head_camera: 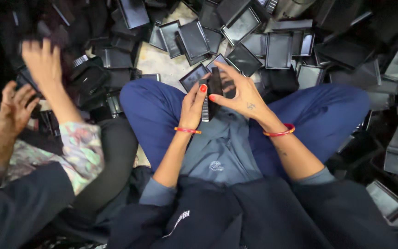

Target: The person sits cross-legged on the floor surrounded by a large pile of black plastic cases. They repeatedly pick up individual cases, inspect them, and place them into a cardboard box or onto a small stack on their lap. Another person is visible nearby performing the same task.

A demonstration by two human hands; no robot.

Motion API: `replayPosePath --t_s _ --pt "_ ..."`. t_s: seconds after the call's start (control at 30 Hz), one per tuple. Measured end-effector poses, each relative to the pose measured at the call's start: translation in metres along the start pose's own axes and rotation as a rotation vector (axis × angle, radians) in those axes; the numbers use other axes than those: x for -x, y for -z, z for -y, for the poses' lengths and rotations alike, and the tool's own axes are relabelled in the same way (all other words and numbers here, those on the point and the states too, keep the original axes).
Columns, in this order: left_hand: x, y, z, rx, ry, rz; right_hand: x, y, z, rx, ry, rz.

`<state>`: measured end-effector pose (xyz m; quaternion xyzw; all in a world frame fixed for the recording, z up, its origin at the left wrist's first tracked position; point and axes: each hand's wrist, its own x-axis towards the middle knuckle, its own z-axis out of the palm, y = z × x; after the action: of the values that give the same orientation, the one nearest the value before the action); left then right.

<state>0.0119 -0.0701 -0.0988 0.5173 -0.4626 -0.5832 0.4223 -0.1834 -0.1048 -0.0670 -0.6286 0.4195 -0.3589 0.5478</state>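
Head view: left hand (193, 103) and right hand (240, 94) both pinching one slim, ridged, glossy black plastic case (212, 92).

Left hand (193, 103): grips the lower side of a small black box (213, 90), thumb up against it.
Right hand (240, 94): fingers spread over the box's top and far side — both hands hold it above the lap.
Legs: crossed, in blue trousers (162, 108).
Floor around: a heap of black trays (242, 25) — many tilted, overlapping.
Co-worker's hands (28, 83): at the left, among more black pieces.
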Motion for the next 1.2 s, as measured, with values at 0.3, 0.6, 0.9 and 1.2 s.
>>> replayPosePath --t_s 0.3,0.6,0.9,1.2 --pt "-0.003 0.004 0.003 -0.068 -0.134 -0.104 -0.001 0.009 -0.014 -0.499 -0.079 0.137" --pt "0.006 -0.014 -0.023 -0.295 -0.047 -0.197 -0.002 0.004 -0.013 -0.304 0.012 0.087" --pt "0.015 -0.019 -0.044 -0.398 -0.055 -0.207 0.000 0.001 -0.017 -0.410 -0.057 0.086" --pt "0.023 -0.030 -0.035 -0.519 -0.197 -0.104 -0.001 -0.004 -0.035 -0.460 -0.084 0.033"
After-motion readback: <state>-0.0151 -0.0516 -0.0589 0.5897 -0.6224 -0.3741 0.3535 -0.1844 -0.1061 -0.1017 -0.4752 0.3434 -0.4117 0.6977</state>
